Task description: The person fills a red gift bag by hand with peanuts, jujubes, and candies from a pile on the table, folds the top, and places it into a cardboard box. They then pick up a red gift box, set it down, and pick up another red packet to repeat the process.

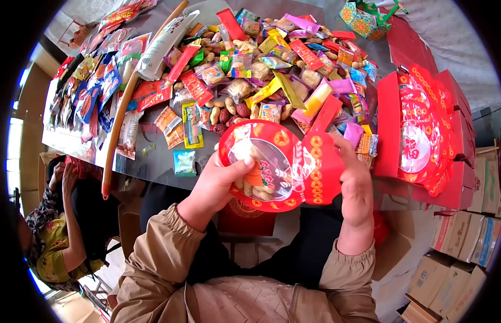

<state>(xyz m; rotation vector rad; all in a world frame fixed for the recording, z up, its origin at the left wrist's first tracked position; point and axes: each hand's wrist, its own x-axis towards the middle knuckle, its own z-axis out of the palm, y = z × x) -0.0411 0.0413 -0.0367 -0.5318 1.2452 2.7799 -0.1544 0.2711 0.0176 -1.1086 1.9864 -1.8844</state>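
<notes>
A red candy bag with gold coin prints and a clear round window is held between my two hands, above the table's near edge. Peanuts show through the window. My left hand grips the bag's rounded end, its thumb pressed on the window. At the narrower, flared end, my right hand is closed on the red edge; some of its fingers are hidden behind the bag. Just beyond lies a large heap of wrapped sweets, loose peanuts and red dates.
A wooden stick lies along the left, beside flat snack packets. Red boxes with stacked red bags stand right. A green patterned basket is at the back. Another person sits left; cardboard cartons are lower right.
</notes>
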